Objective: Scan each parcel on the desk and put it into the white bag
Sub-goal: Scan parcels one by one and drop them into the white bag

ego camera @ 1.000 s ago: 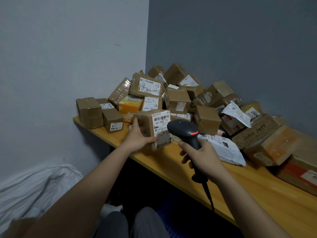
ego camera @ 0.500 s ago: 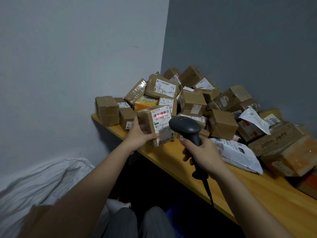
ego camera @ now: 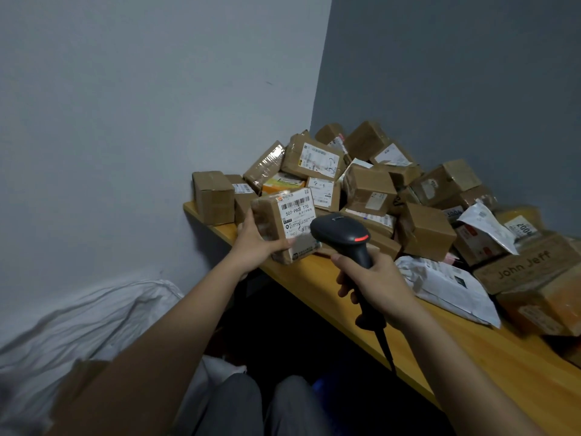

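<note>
My left hand (ego camera: 256, 245) grips a small brown parcel (ego camera: 283, 226) with a white shipping label facing me, held just above the desk's left end. My right hand (ego camera: 374, 283) is wrapped round the handle of a black barcode scanner (ego camera: 341, 236), whose head sits right in front of the parcel's label and shows a small red light. A cable hangs down from the scanner's handle. The white bag (ego camera: 78, 322) lies crumpled low on the left, beside my left forearm.
A yellow wooden desk (ego camera: 456, 350) runs from the corner towards the right. Several cardboard parcels (ego camera: 371, 190) are heaped against the grey wall, with a white poly mailer (ego camera: 449, 287) and a "John Jeff" box (ego camera: 525, 265) nearer the front. My knees show under the desk.
The red scan line seen on the label half a second ago is gone. The parcel and scanner have stayed together while my view shifted left.
</note>
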Available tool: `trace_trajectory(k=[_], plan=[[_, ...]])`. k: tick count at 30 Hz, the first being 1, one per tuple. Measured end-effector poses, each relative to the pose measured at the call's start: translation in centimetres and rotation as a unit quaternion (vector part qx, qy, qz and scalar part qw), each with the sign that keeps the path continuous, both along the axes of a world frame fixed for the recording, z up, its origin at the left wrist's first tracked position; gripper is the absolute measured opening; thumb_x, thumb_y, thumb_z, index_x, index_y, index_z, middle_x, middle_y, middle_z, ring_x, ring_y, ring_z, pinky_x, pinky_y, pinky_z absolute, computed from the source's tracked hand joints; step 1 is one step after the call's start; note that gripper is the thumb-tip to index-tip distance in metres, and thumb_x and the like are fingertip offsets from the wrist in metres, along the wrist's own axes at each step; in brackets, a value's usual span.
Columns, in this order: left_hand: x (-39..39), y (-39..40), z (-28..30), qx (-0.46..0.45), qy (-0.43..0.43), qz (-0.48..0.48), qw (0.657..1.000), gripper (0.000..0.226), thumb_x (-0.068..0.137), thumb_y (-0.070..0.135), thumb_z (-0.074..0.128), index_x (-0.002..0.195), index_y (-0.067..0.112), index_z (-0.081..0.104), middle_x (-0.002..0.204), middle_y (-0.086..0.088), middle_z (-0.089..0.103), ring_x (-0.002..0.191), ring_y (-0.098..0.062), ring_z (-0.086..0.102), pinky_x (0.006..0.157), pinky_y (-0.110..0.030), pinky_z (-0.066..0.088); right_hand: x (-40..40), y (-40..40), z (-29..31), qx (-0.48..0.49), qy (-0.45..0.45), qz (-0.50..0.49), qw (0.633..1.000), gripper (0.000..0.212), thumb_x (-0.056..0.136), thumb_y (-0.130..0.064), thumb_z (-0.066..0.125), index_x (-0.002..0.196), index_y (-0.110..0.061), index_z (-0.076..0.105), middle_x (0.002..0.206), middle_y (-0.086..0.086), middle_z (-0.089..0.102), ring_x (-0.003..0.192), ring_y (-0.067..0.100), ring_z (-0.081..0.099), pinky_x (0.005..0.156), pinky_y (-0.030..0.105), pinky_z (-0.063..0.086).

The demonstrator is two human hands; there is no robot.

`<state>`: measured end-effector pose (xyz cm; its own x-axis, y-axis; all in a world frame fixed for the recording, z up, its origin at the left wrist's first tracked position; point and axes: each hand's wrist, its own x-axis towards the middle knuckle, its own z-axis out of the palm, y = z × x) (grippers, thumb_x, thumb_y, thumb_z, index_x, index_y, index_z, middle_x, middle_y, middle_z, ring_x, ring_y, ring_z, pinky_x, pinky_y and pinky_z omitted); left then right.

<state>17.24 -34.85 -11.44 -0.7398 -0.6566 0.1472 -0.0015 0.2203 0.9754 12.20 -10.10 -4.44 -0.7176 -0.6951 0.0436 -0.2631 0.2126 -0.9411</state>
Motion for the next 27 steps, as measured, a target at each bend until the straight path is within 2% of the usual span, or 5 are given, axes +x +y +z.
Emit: trace_trajectory(k=[10,15,19,23,27], plan=[[13.7,-5.0,-7.6,0.110,0.079,0.198,0.971,0.067,0.067,0.012,0.086,0.122,0.017,0.048,0.113,0.005,0.066,0.099,-0.009,0.067,0.084,-0.031,0.057,4.4,-11.8,-5.1,0.039,0.028,0.079,0.996,0.021,0.092,-0.023,0.067,0.081,-0.007,0.059,0.065,0.008,0.060,0.049,0.016,0.056,0.046,0.026,0.043],[22.8,-10.7,-17.7,0.146,-0.034,0.328,0.933,0.102,0.031,0.057,0.093,0.119,0.032,0.049,0.122,-0.002,0.060,0.110,-0.022,0.062,0.086,-0.050,0.056,7.4,-19.4,-10.5,0.103,0.054,0.146,0.982,0.022,0.089,-0.024,0.068,0.073,-0.012,0.059,0.062,0.008,0.061,0.046,0.016,0.057,0.043,0.025,0.042],[28.2,-11.1,-21.7,0.145,-0.195,0.399,0.884,0.122,0.051,0.050,0.087,0.149,0.019,0.021,0.149,-0.010,0.036,0.132,-0.031,0.041,0.106,-0.049,0.042,9.2,-24.1,-15.2,0.162,0.042,0.186,0.968,0.020,0.087,-0.025,0.069,0.075,-0.011,0.062,0.061,0.008,0.062,0.046,0.017,0.058,0.044,0.026,0.044],[31.1,-13.3,-26.2,0.111,-0.312,0.385,0.862,0.114,0.074,0.039,0.080,0.155,0.012,0.002,0.157,-0.016,0.019,0.141,-0.035,0.027,0.111,-0.048,0.032,9.8,-27.5,-19.1,0.216,0.037,0.212,0.952,0.019,0.088,-0.025,0.069,0.077,-0.012,0.063,0.062,0.007,0.063,0.045,0.016,0.057,0.041,0.023,0.044],[31.3,-16.7,-28.4,0.026,-0.311,0.352,0.882,0.069,0.090,0.025,0.057,0.148,0.000,0.030,0.151,-0.023,0.032,0.135,-0.037,0.035,0.108,-0.040,0.031,9.0,-29.9,-22.2,0.245,0.039,0.218,0.944,0.020,0.087,-0.026,0.070,0.076,-0.011,0.064,0.064,0.009,0.064,0.047,0.017,0.058,0.046,0.027,0.046]])
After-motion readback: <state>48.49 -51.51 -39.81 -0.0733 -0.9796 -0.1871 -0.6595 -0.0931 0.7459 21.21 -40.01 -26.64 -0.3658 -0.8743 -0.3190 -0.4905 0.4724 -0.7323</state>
